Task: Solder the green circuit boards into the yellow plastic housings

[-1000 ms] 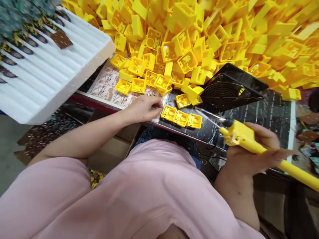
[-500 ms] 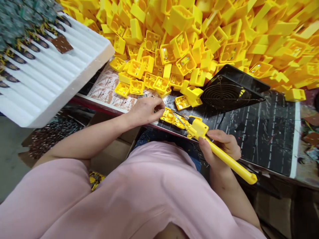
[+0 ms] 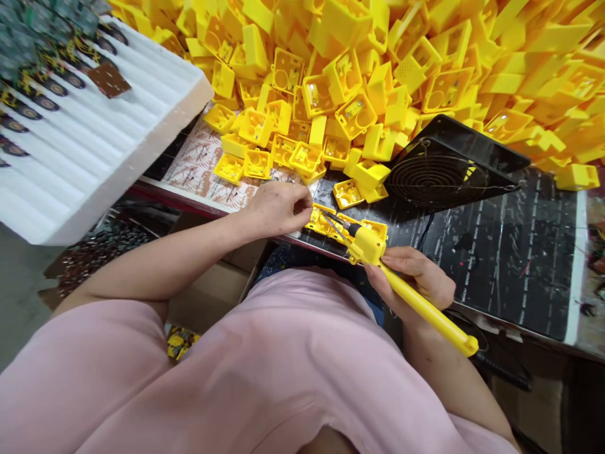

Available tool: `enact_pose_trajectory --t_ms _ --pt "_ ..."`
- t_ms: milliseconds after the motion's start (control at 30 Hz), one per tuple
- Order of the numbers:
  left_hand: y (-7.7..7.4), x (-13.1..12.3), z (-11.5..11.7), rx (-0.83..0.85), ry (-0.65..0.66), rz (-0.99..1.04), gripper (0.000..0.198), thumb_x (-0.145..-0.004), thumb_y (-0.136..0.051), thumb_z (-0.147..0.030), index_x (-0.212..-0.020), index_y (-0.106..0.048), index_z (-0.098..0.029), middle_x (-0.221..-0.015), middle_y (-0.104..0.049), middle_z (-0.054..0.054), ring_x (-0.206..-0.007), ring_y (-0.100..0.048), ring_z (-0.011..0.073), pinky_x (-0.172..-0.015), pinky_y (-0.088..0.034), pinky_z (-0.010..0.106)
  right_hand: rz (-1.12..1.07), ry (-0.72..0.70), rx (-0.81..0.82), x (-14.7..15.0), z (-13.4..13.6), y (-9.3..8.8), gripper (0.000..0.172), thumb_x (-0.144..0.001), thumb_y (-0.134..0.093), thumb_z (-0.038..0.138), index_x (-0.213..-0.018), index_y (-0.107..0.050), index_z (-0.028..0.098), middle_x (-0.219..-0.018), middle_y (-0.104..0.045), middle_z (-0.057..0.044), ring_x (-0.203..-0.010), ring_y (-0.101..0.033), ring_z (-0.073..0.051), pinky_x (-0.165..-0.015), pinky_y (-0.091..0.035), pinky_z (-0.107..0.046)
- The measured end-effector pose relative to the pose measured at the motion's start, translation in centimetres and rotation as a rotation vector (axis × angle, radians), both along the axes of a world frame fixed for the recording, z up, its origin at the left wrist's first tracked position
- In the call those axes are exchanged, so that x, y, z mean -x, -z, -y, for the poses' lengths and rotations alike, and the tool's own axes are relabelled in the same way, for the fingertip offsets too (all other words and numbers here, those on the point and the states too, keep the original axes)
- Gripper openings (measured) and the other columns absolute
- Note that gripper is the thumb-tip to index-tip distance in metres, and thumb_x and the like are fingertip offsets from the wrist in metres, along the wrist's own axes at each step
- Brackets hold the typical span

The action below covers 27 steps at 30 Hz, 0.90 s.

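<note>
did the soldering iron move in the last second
Yes. The soldering iron in the right hand swung left, from below the black fan to the yellow shells by the left hand.

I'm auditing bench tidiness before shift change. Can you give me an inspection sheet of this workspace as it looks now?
Surface: black mat on the bench; printed sheet at its left end.
Job's things: row of yellow housings at the near edge; soldering iron with its tip over them.
Clutter: pile of housings spilling onto the mat; fan at its foot.
Hands: left hand pinched beside the row, contents hidden; right hand gripping the iron.
Cables: black lead below the fan; dark cord near the iron's end.
Surroundings: foam tray with circuit boards at left; cardboard box under the bench.
</note>
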<state>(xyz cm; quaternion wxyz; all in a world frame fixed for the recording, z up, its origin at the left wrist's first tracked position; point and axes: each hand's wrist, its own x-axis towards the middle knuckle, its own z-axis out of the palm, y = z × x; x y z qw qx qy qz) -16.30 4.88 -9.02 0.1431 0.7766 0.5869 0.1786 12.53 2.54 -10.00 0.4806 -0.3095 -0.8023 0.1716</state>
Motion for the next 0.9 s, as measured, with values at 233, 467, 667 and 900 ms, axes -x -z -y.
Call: enact_pose_trajectory --t_ms 233,467,667,900 --pt "-1.0 -0.3 -0.7 0.084 0.013 -0.135 0.027 -0.084 -0.055 -0.029 -0.088 -0.079 -0.017 -0.081 -0.080 0.006 -0.078 -0.075 0.0238 -0.067 -0.044 0.030 0.114 -0.023 -0.153 0.8 -0.8 -1.6 0.029 -0.081 -0.089 0.017 -0.093 -0.063 0.022 -0.077 -0.076 0.001 -0.061 -0.073 -0.014 -0.052 -0.057 -0.021" --pt "-1.6 -0.1 -1.1 0.113 0.085 -0.143 0.025 -0.083 -0.057 -0.027 -0.087 -0.080 -0.019 -0.083 -0.081 0.003 -0.078 -0.075 0.0214 -0.068 -0.046 0.029 0.266 -0.101 -0.205 0.5 -1.9 -4.1 0.027 -0.084 -0.087 0.019 -0.091 -0.061 0.022 -0.074 -0.075 0.002 -0.063 -0.074 -0.014 -0.048 -0.054 -0.021" --pt "-1.8 -0.2 -1.2 0.121 0.099 -0.149 0.024 -0.083 -0.057 -0.026 -0.087 -0.080 -0.019 -0.083 -0.081 0.003 -0.078 -0.075 0.0211 -0.069 -0.047 0.029 0.263 -0.117 -0.193 0.7 -2.3 -4.2 0.025 -0.084 -0.086 0.017 -0.091 -0.062 0.021 -0.073 -0.074 0.002 -0.060 -0.072 -0.013 -0.049 -0.054 -0.020" --pt "-2.2 -0.5 -1.5 0.153 0.102 -0.184 0.021 -0.081 -0.059 -0.021 -0.085 -0.079 -0.018 -0.080 -0.080 0.003 -0.077 -0.074 0.0203 -0.067 -0.044 0.027 0.074 0.059 -0.068 -1.0 -1.6 -3.7 0.020 -0.086 -0.083 0.019 -0.098 -0.069 0.028 -0.085 -0.078 -0.001 -0.063 -0.073 -0.018 -0.048 -0.057 -0.028"
